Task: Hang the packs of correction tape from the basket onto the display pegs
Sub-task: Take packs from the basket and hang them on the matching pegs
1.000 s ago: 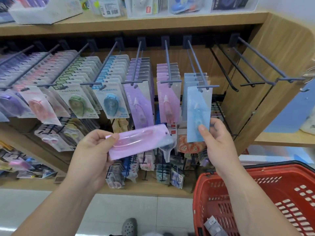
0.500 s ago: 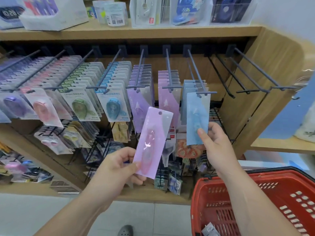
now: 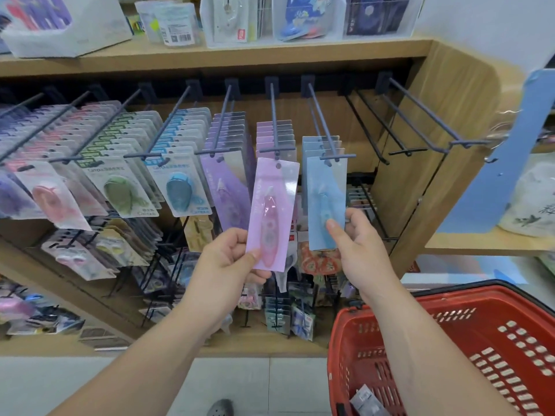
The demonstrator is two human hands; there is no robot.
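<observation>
Pinching pink pack [image 3: 271, 211] upright below peg [image 3: 277, 150] tip, left hand [image 3: 228, 262] fingers [image 3: 253, 255]; pinching hung blue pack [image 3: 326, 199], right hand [image 3: 360, 247] fingers.

Stationery shop: stocked display pegs [image 3: 274, 121], basket [image 3: 450, 340].

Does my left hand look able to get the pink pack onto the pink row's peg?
Probably yes: the left hand holds the pink correction tape pack upright, its hole just below the tip of the dark metal peg, with nothing between.
</observation>
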